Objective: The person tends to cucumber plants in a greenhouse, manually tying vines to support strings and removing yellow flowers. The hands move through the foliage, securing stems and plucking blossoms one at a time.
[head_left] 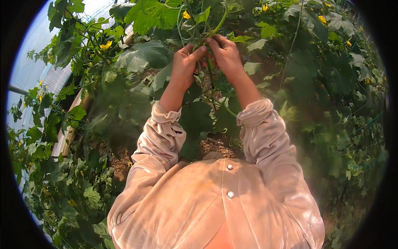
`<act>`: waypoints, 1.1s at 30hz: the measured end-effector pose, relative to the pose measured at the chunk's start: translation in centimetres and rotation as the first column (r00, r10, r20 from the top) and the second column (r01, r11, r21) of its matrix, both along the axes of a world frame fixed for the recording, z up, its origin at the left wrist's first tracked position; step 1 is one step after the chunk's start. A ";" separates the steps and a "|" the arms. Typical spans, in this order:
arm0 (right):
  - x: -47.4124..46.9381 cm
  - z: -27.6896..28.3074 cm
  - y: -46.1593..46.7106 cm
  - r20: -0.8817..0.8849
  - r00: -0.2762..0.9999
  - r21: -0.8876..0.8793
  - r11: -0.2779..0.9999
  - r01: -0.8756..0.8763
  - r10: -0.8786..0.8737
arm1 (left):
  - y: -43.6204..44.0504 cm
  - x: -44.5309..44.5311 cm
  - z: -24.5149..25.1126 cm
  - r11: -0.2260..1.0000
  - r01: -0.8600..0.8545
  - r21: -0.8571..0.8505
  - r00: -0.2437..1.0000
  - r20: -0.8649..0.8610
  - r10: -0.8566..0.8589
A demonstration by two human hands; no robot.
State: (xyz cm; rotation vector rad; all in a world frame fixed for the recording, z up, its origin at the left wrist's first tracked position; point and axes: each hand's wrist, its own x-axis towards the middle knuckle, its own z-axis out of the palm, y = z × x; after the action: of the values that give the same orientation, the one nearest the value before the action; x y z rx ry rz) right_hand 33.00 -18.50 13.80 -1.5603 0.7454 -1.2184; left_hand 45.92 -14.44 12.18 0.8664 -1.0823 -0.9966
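In front of my chest, both hands meet at the green stem (220, 24) of a climbing gourd-type vine. My left hand (186, 63) pinches the vine between thumb and fingers, and a curled tendril (196, 49) shows beside its thumb. Close against it, my right hand (227, 57) grips the stem with thumb and forefinger. The exact spot between the fingertips is partly hidden. A broad lobed leaf (152, 15) spreads above my left hand, near a small yellow flower (186, 14). Below the hands, thinner stems hang down among darker leaves.
Dense vines with yellow flowers (322, 19) crowd the right side, where a thin string (292, 46) runs upward. To the left are a wooden board (70, 133) and pale plastic sheeting (40, 67). Brown soil (217, 148) shows between leaves below my hands.
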 end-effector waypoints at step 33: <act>-13.6 -11.9 -2.7 0.595 0.786 0.358 0.821 -0.445 0.166 | -4.1 -4.1 1.1 0.959 0.207 0.194 0.957 0.162 -0.239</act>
State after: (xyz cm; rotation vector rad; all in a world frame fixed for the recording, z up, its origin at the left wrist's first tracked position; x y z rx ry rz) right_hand 19.43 -21.20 1.92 -0.8102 0.3438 -1.0376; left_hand 41.81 -18.51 13.31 1.0092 -1.2847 -1.2334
